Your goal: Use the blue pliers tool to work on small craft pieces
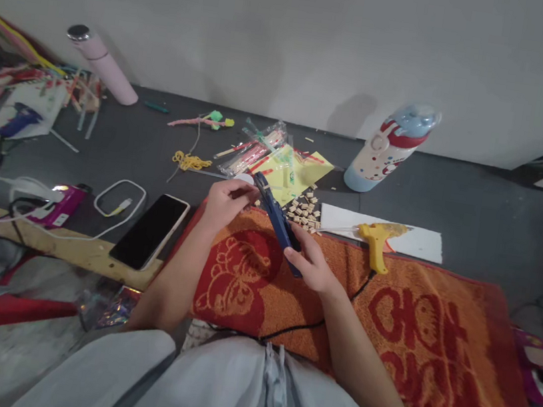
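Note:
My right hand (311, 263) is closed around a slim dark blue object (276, 221), which looks like a phone seen nearly edge-on. It is tilted, its far end pointing up and to the left. My left hand (225, 204) is beside that far end, fingers bent and thumb close to them; whatever they pinch is too small or hidden to make out. A white round piece (245, 178) shows just behind the left fingers. Small pale wooden pieces (305, 211) lie heaped beyond the right hand. Under both hands spreads an orange and red towel (240, 280).
A yellow glue gun (376, 240) rests on a white strip (427, 244) at right, its cord crossing the towel. Behind stand a cartoon bottle (384, 152) and a pink flask (108, 69). Yellow paper (314, 169), a black phone (151, 230) and a white cable (120, 182) lie around.

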### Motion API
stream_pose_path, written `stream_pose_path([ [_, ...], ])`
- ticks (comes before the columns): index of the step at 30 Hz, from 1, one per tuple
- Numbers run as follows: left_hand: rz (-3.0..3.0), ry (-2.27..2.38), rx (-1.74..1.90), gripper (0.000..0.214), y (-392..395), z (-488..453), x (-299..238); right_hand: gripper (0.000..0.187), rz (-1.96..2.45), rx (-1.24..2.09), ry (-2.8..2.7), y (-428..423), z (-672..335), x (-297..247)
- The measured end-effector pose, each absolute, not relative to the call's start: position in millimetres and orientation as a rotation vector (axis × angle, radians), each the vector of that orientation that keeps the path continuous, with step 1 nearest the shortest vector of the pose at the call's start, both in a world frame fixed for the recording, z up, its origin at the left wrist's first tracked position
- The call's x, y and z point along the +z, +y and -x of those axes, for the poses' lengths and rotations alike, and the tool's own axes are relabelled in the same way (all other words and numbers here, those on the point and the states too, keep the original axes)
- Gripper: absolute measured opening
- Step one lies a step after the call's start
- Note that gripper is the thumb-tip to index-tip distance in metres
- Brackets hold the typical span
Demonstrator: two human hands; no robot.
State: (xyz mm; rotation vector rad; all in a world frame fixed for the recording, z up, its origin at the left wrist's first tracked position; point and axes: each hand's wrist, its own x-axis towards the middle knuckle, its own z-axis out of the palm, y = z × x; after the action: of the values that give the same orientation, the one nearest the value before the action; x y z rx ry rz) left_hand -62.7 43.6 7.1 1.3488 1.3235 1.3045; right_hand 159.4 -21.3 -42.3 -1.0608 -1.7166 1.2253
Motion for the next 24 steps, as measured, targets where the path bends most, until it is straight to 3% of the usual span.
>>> stream_pose_path([
  [24,-1.418,1.347,1.245,0.016,45.2,67.0,4.2,0.060,1.050,1.271,-1.737,-17.3,-157.6,-39.3],
])
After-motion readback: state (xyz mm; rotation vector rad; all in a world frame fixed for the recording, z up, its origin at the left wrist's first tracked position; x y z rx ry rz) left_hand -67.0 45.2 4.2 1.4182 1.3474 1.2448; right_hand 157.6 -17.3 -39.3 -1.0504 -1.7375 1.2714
